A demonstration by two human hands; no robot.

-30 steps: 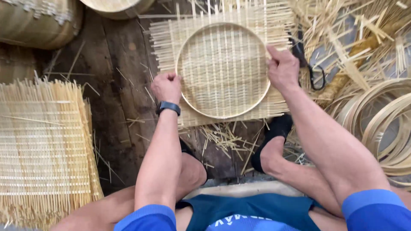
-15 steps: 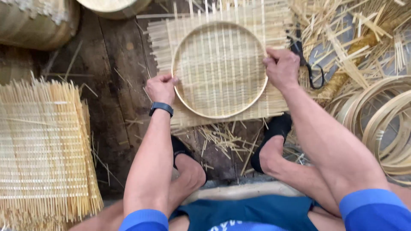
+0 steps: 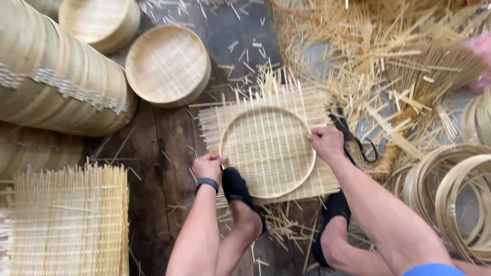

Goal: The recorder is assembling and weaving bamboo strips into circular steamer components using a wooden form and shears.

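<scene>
A round bamboo hoop [image 3: 267, 152] lies on a square woven bamboo mat [image 3: 307, 110] on the dark wooden floor. My left hand [image 3: 207, 166], with a dark watch on the wrist, grips the hoop's left rim. My right hand [image 3: 326, 143] grips its right rim. A foot in a black sock [image 3: 234, 186] rests on the hoop's near-left edge; the other socked foot [image 3: 335, 206] sits at the mat's near edge.
Black scissors [image 3: 352, 137] lie just right of my right hand. Finished round trays [image 3: 166, 65] and a stack of them [image 3: 56, 82] stand at the back left. More woven mats [image 3: 69, 222] lie near left. Loose bamboo strips [image 3: 388, 61] and coiled hoops [image 3: 460, 199] fill the right.
The view has tilted up, showing more of the far floor. A socked foot has come forward onto the hoop's near-left edge. Both hands stay on the rim.
</scene>
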